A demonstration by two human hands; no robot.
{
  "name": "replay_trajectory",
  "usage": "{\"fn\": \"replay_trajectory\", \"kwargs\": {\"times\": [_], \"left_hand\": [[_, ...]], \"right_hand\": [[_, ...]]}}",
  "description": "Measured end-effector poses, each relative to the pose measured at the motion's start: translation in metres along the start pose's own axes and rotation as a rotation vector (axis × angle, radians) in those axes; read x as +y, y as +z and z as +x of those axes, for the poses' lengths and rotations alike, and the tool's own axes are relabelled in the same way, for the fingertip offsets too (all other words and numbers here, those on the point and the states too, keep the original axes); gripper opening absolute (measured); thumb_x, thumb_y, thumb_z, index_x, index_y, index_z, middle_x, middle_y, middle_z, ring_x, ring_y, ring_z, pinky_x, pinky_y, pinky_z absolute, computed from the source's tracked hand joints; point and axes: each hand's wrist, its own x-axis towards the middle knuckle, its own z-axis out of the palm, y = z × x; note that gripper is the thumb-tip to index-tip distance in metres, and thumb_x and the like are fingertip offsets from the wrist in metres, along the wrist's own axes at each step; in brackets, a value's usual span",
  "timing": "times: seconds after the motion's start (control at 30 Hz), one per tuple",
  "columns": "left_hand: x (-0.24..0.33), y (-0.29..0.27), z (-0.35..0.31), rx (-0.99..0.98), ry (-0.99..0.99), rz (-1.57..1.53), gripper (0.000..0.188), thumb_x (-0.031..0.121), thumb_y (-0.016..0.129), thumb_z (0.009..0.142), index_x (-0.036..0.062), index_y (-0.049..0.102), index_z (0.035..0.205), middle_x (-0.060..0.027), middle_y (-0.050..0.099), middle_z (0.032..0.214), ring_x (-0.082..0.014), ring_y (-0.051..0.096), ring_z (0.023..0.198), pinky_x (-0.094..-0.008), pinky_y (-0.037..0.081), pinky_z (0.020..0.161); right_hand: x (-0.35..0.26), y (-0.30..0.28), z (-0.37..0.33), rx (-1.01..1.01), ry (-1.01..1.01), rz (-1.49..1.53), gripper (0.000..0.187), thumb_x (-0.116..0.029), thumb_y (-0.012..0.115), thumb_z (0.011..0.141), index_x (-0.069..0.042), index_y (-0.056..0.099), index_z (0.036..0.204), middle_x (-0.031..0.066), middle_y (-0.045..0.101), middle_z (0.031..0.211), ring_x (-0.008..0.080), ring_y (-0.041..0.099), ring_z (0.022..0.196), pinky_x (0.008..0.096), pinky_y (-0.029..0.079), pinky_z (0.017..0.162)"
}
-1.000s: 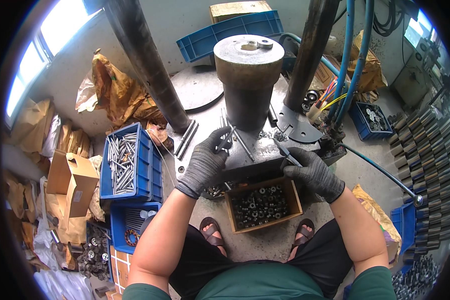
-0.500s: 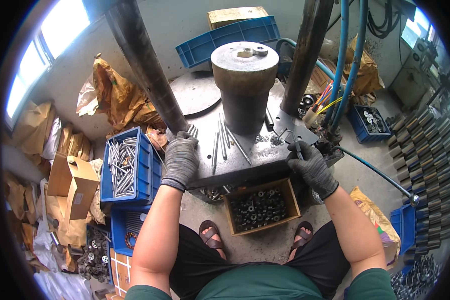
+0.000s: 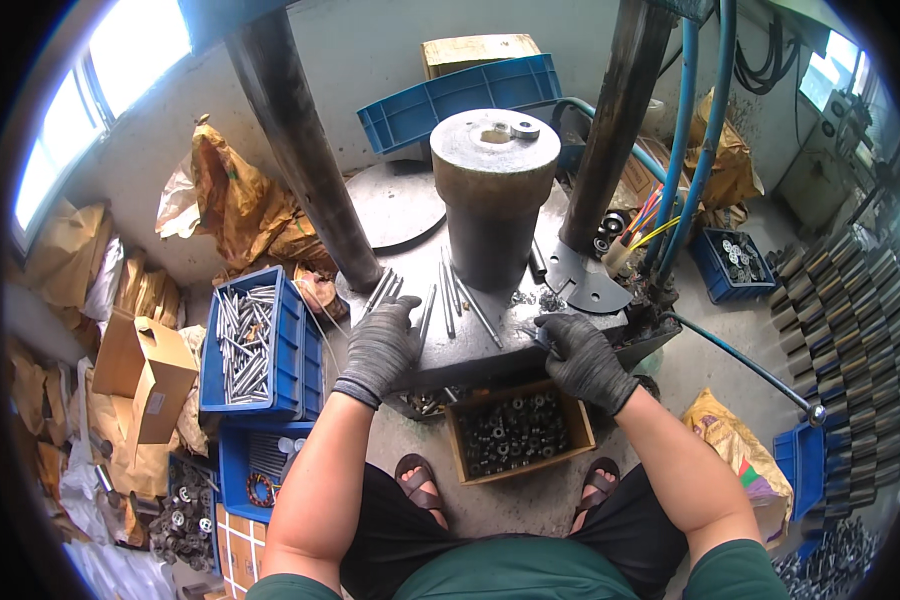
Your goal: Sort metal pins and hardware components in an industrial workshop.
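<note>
Both my hands wear dark grey knit gloves. My left hand (image 3: 380,345) lies with fingers spread on the left front corner of the steel press table (image 3: 470,350), its fingertips touching a few thin metal rods (image 3: 385,290). More loose rods (image 3: 452,298) lie fanned at the foot of a big steel cylinder (image 3: 492,200). My right hand (image 3: 582,358) rests at the table's right front edge with its fingers curled toward the left. Whether it pinches something small is unclear.
A wooden box of dark metal rings (image 3: 515,435) sits on the floor between my sandalled feet. A blue crate of rods (image 3: 250,340) stands at my left, cardboard boxes (image 3: 145,370) beyond it. Two dark columns (image 3: 300,160) flank the cylinder. Blue hoses (image 3: 685,150) and stacked parts (image 3: 850,330) are at right.
My left hand has slid from the rods at the table's middle to its left front corner. My right hand has stayed at the right front edge, curling its fingers.
</note>
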Motion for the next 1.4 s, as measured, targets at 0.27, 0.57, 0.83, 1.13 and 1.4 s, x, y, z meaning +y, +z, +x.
{"fn": "replay_trajectory", "kwargs": {"times": [0.27, 0.57, 0.83, 1.13, 1.4], "left_hand": [[0.006, -0.009, -0.002, -0.093, -0.058, 0.091, 0.059, 0.035, 0.071, 0.084, 0.0184, 0.061, 0.14, -0.0185, 0.074, 0.111, -0.0346, 0.072, 0.104, -0.0464, 0.056, 0.094], [-0.01, -0.002, 0.002, 0.214, -0.034, 0.034, 0.056, 0.024, 0.069, 0.084, 0.0147, 0.059, 0.139, -0.0196, 0.073, 0.104, -0.034, 0.073, 0.097, -0.0473, 0.057, 0.089], [0.0, -0.007, 0.004, 0.509, 0.113, -0.679, 0.039, 0.004, 0.07, 0.091, 0.0054, 0.063, 0.129, -0.006, 0.066, 0.096, -0.0134, 0.061, 0.084, -0.0274, 0.053, 0.078], [-0.005, 0.016, 0.011, 0.312, 0.065, -0.658, 0.027, 0.008, 0.073, 0.09, 0.0046, 0.067, 0.116, -0.0074, 0.067, 0.088, -0.0177, 0.064, 0.079, -0.0327, 0.054, 0.077], [0.0, 0.039, 0.015, 0.278, 0.17, -0.352, 0.021, 0.016, 0.067, 0.098, 0.0003, 0.066, 0.112, -0.0121, 0.07, 0.096, -0.0204, 0.067, 0.091, -0.0379, 0.054, 0.081]], "right_hand": [[-0.016, 0.009, 0.026, -0.02, -0.211, -0.18, 0.038, -0.008, 0.069, 0.071, -0.003, 0.069, 0.109, 0.0188, 0.067, 0.122, 0.0411, 0.065, 0.103, 0.048, 0.054, 0.092], [-0.011, 0.014, 0.03, -0.151, -0.245, -0.283, 0.042, -0.006, 0.072, 0.064, -0.006, 0.07, 0.106, 0.0142, 0.068, 0.125, 0.0382, 0.063, 0.097, 0.0458, 0.053, 0.089], [0.001, 0.011, 0.01, -0.037, -0.313, -0.23, 0.018, -0.01, 0.074, 0.074, -0.007, 0.064, 0.089, 0.011, 0.068, 0.095, 0.0367, 0.063, 0.091, 0.0493, 0.051, 0.082], [0.017, 0.012, 0.012, 0.108, -0.105, -0.049, 0.011, -0.004, 0.068, 0.08, -0.007, 0.059, 0.085, 0.0148, 0.061, 0.073, 0.0361, 0.063, 0.071, 0.0467, 0.052, 0.067], [0.032, 0.021, 0.021, 0.353, 0.25, 0.42, 0.015, -0.006, 0.073, 0.084, -0.005, 0.061, 0.092, 0.0046, 0.063, 0.076, 0.0155, 0.061, 0.069, 0.034, 0.052, 0.065]]}}
